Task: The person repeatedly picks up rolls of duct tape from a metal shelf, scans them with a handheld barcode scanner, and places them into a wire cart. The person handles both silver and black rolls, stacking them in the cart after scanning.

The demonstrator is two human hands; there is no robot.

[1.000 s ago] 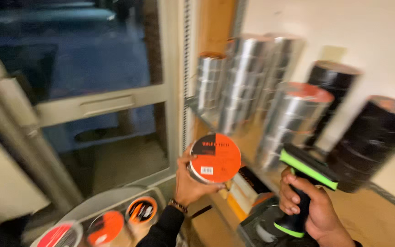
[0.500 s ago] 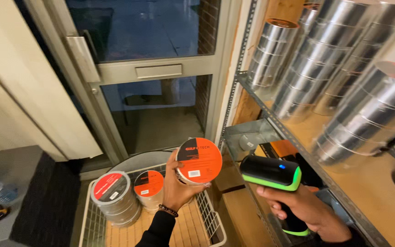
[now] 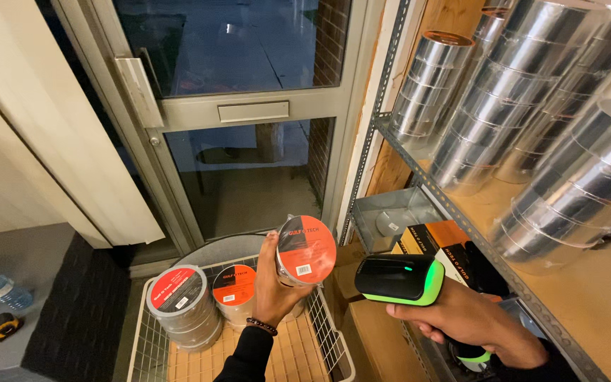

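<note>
While the left hand [image 3: 271, 283] grips 1 foil tape roll [image 3: 305, 250] upright, label facing out, the right hand [image 3: 472, 322] clasps a green-black scanner [image 3: 399, 280] just beside it.

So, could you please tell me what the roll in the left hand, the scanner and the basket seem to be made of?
Tape roll: shiny silver foil, apparently shrink-wrapped, judging by glare over its orange label. Handheld scanner: matte black and glossy green, likely plastic. Basket: thin white-coated wire grid, probably metal.
</note>
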